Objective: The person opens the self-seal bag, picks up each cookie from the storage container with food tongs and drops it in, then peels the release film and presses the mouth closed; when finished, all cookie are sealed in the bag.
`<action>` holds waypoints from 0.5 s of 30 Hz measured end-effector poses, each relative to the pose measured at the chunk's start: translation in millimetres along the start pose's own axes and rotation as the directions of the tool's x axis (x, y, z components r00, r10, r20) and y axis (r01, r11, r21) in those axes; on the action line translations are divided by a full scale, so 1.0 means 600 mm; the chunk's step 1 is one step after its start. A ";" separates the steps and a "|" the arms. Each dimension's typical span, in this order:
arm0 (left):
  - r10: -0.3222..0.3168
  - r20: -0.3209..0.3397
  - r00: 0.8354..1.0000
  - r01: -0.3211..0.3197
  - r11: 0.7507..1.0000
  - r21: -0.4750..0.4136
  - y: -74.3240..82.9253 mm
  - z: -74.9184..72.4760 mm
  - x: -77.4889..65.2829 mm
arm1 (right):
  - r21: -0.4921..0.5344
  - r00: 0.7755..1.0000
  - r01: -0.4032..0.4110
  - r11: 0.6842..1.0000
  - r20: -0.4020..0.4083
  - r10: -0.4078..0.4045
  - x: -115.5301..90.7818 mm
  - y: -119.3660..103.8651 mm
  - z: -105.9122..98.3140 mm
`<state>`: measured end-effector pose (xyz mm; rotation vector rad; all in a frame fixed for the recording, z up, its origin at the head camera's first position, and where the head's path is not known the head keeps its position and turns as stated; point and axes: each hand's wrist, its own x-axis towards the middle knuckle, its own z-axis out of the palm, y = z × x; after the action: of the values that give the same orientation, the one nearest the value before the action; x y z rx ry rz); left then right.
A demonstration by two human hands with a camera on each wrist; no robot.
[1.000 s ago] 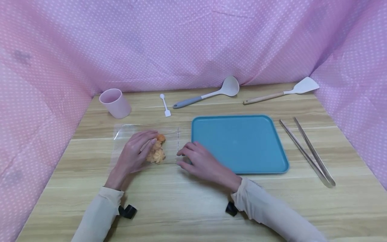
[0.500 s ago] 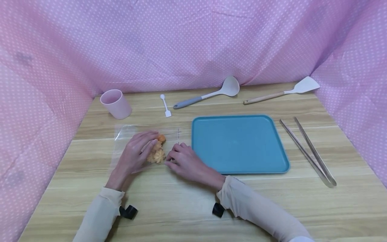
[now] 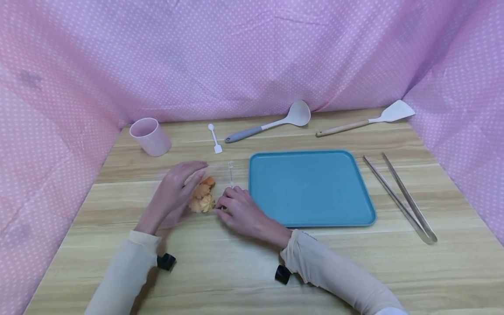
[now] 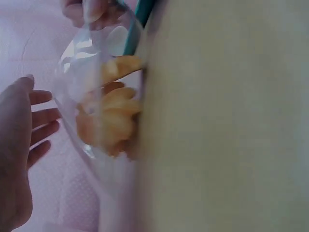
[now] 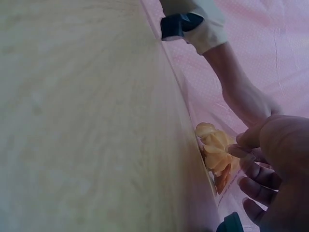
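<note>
A clear plastic bag lies on the table with several golden cookies inside. My left hand bends over the bag's left part; in the left wrist view its fingers are spread and touch or nearly touch the film. At the bag's right side, next to the cookies, my right hand pinches the film between thumb and fingers. The left wrist view shows the bag bulging around the cookies, with the right fingertips at its end. My left palm hides part of the bag in the head view.
A blue tray sits just right of my right hand, with metal tongs beyond it. Along the back are a pink cup, a small white spatula-spoon, a ladle and a turner.
My right hand has moved left from beside the tray to the bag and now pinches it. My left hand has shifted slightly back toward the cup, and the film under it has moved.
</note>
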<state>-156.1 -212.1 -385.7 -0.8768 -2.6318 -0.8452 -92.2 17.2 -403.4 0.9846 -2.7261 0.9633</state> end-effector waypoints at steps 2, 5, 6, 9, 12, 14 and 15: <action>-0.061 0.069 0.996 0.063 0.998 -0.023 -0.002 -0.006 0.021 | -0.004 1.000 0.001 1.000 -0.003 -0.001 0.000 0.000 0.000; -0.131 0.186 0.974 0.138 0.990 -0.024 -0.009 -0.010 0.054 | -0.015 1.000 0.011 1.000 -0.011 -0.011 -0.001 0.001 0.000; -0.136 0.221 0.966 0.145 0.989 -0.024 -0.013 -0.009 0.065 | -0.017 1.000 0.015 1.000 -0.013 -0.015 -0.001 0.002 0.000; -0.135 0.308 0.942 0.148 0.989 -0.019 -0.020 -0.003 0.092 | -0.032 1.000 0.024 0.999 -0.017 -0.025 -0.001 0.003 0.001; -0.132 0.344 0.930 0.156 0.987 -0.043 -0.026 0.007 0.114 | -0.038 1.000 0.024 0.999 -0.017 -0.024 -0.001 0.003 0.001; -0.144 0.348 0.926 0.174 0.983 -0.056 -0.030 0.015 0.124 | -0.037 1.000 0.023 0.999 -0.014 -0.024 -0.002 0.004 0.001; -0.147 0.351 0.925 0.181 0.981 -0.066 -0.031 0.018 0.127 | -0.036 1.000 0.024 0.999 -0.012 -0.025 -0.002 0.004 0.001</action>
<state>-228.3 -181.9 -372.7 -0.9100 -3.0276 -0.9422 -92.7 18.8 -405.2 0.9998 -2.7046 0.9104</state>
